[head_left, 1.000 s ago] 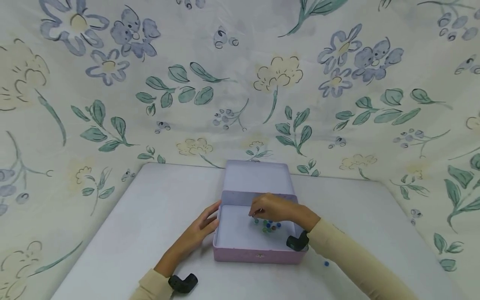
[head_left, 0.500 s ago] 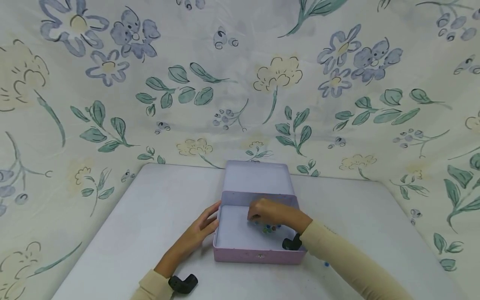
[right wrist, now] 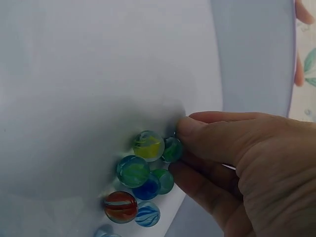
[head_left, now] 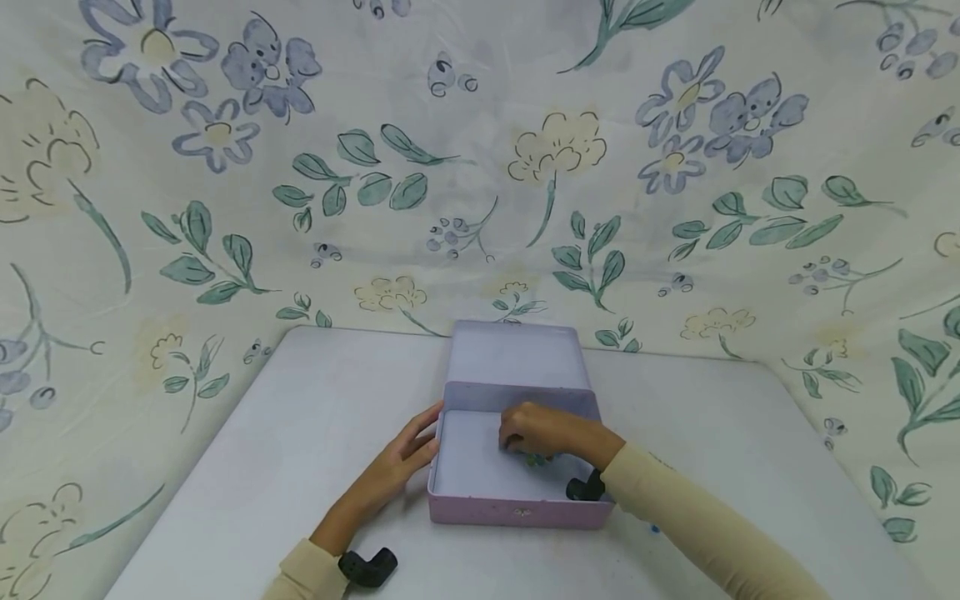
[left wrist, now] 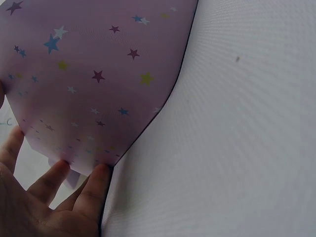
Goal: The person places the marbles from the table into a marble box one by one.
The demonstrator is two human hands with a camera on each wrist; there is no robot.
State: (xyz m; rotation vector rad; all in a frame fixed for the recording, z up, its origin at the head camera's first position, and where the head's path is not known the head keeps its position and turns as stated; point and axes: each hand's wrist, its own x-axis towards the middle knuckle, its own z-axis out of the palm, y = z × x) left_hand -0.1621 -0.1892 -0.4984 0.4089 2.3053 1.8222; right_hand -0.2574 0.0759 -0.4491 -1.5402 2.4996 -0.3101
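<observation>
A shallow pink metal box point(head_left: 517, 512), its lid point(head_left: 516, 354) folded back, stands on the table. In the left wrist view its star-printed side point(left wrist: 98, 74) shows, and my left hand point(head_left: 396, 467) rests against it with extended fingers. My right hand point(head_left: 543, 432) is inside the box, thumb and fingers curled at a green marble point(right wrist: 172, 149) and pinching it. The fingertips are partly hidden. Beside it lie a yellow-swirled marble point(right wrist: 148, 145), a red-striped marble point(right wrist: 121, 207), a blue-striped marble point(right wrist: 147, 214) and several others, clustered on the box floor.
One blue marble point(head_left: 655, 528) lies on the white table point(head_left: 352, 392), outside the box and close to the right sleeve point(head_left: 690, 508). A floral cloth point(head_left: 480, 167) hangs behind the table.
My right hand has lowered into the box, its fingers curling down by the marbles and covering more of them in the head view. The left hand stays at the box's side.
</observation>
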